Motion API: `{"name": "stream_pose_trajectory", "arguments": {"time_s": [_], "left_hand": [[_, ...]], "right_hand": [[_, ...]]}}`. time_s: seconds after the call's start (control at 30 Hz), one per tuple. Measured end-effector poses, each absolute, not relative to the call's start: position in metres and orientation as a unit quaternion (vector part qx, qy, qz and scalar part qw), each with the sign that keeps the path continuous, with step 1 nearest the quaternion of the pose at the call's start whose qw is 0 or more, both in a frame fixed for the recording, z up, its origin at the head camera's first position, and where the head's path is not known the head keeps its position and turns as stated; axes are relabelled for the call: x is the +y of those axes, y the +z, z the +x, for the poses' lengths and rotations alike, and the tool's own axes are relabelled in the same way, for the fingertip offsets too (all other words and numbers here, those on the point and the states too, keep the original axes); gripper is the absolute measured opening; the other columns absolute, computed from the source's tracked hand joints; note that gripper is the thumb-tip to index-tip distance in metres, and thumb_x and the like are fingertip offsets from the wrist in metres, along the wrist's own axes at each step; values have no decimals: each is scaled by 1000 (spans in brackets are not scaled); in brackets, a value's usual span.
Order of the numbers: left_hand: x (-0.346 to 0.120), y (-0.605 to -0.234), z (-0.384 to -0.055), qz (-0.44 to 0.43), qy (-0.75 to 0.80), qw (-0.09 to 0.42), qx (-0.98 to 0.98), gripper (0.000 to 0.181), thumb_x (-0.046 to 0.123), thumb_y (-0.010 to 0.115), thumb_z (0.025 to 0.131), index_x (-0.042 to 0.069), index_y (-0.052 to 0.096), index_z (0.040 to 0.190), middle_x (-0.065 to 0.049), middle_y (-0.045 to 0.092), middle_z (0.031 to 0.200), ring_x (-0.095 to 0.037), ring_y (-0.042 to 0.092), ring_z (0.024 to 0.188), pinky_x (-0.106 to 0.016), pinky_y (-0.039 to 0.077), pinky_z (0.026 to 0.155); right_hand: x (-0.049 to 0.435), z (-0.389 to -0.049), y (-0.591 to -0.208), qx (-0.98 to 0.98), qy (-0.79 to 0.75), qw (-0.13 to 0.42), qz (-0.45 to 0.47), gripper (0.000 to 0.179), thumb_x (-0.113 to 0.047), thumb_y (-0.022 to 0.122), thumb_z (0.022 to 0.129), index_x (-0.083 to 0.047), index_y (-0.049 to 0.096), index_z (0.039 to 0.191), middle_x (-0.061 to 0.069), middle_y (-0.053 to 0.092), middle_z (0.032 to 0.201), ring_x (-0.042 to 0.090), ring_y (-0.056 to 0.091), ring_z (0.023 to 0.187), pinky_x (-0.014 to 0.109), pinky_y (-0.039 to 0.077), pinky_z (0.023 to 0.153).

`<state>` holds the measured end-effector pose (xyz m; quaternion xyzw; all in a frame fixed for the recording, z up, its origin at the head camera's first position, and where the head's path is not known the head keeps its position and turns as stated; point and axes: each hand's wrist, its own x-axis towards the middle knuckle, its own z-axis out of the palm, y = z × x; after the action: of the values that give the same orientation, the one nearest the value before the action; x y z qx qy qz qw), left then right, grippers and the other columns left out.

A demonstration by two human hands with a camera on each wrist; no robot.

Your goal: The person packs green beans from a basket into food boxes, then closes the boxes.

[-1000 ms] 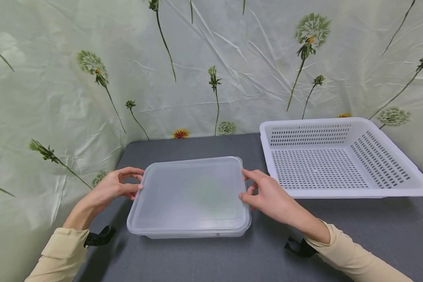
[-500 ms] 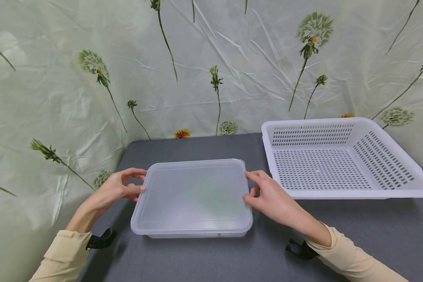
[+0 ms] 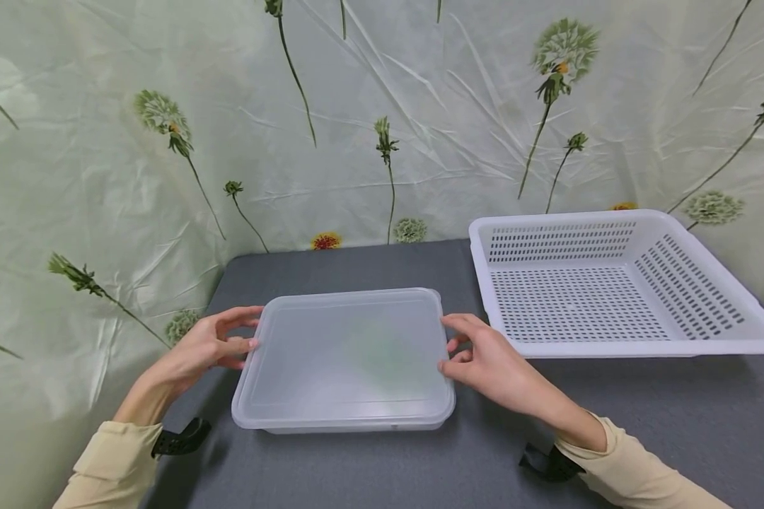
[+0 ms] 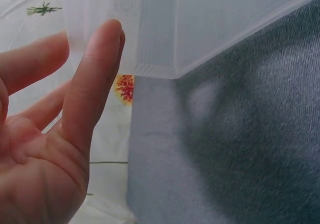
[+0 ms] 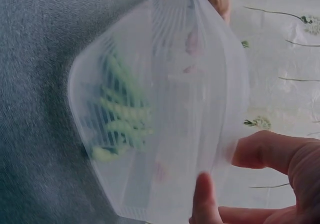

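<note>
A translucent plastic box with a lid sits across the middle of the grey cloth in the head view. Its lid is on, and a faint green patch shows through it. In the right wrist view, long green pieces are blurred behind the wall; their kind is unclear. My left hand touches the left side of the box with extended fingers and thumb spread apart. At the opposite side, the fingertips and thumb of my right hand rest against the rim. Some fingers are partly hidden.
A white perforated basket stands at the back right, close behind my right hand. Behind the grey table cloth hangs a flower-printed sheet. Each wrist wears a black band.
The lidded box has shifted very slightly right and nearer. Both hands stay at its sides, with the right hand a little lower. The basket has not moved.
</note>
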<state>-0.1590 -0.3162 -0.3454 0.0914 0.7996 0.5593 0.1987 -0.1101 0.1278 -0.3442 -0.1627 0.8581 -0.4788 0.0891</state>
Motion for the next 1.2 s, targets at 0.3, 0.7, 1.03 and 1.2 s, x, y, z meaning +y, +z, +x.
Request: {"name": "stream_pose_trajectory", "arguments": {"time_s": [0.3,0.7,1.03,1.2], "left_hand": [[-307,-346,-155,86,532,172,825,66,18,63,98,8,29,154,-22,34,149,-22,60,111,-45,53,81],[-267,-346,-170,202,253,73,943,74,43,52,102,13,16,159,-8,6,164,-32,4,149,-63,18,111],[-260,-358,-164,230,195,40,953,78,46,51,101,4,17,157,-11,8,164,-29,-4,149,-59,14,114],[-255,-361,-165,219,200,47,954,79,50,50,101,7,16,158,-8,5,164,-27,-5,149,-59,13,115]], "right_hand": [[115,-106,-346,884,-426,48,-184,69,-8,63,88,1,35,150,13,19,161,30,28,144,48,41,103],[77,-146,-353,930,-260,-65,-252,61,-36,50,103,-6,34,153,15,20,161,26,10,149,50,14,118],[75,-149,-355,944,-234,-10,-232,71,-44,53,101,0,31,152,19,20,160,32,10,149,53,20,116],[76,-150,-356,945,-232,-6,-231,72,-44,51,101,2,30,152,20,19,160,33,9,149,50,19,117]]}}
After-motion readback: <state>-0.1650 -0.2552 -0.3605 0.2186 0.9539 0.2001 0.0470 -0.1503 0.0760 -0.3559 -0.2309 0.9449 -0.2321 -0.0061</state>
